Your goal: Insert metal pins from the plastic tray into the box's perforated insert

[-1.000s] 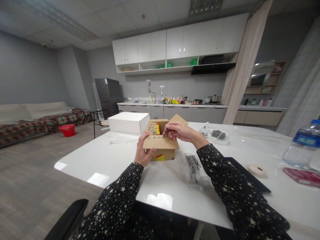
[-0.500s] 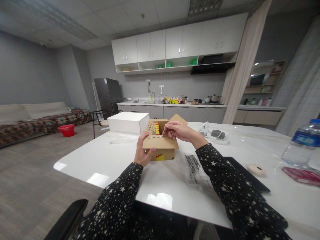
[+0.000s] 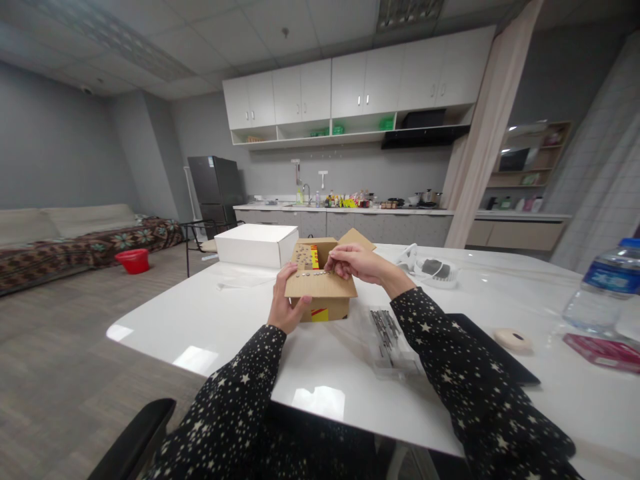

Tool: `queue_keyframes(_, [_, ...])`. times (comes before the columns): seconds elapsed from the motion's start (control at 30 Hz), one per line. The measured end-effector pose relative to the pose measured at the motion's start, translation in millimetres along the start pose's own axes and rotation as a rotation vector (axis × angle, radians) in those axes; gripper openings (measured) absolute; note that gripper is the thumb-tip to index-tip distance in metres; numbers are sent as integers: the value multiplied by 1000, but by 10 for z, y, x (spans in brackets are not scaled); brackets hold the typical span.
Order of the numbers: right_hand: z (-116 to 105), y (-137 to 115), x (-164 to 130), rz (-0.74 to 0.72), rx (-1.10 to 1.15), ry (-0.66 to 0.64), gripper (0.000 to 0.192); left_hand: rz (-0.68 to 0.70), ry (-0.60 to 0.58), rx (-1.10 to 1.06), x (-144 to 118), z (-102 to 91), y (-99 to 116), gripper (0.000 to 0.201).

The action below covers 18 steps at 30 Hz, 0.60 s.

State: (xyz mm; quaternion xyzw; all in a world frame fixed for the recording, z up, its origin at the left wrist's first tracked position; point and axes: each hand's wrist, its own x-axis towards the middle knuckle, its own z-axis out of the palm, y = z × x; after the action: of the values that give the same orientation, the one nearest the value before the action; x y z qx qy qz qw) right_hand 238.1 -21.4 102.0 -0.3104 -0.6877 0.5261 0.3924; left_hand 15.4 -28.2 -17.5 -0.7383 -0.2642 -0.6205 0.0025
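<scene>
Near table (image 3: 210,320) far-left edge, left hand (image 3: 284,303) clasping cardboard box (image 3: 323,287) flap, right hand (image 3: 356,261) fingertips pinched at studded flap top, pinched item unclear

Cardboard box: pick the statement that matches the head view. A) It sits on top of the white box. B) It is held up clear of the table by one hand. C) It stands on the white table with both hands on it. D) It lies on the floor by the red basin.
C: the cardboard box rests on the white table, left hand gripping its near flap, right hand at the flap's top edge.
</scene>
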Motion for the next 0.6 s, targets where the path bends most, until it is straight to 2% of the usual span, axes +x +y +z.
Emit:
queue_keyframes(0.37, [24, -29, -24, 4, -49, 17, 24, 1, -4, 12, 0, -1, 3, 61])
queue_keyframes(0.6, [-2, -140, -97, -13, -301, 116, 16, -7, 2, 14, 0, -8, 2, 61])
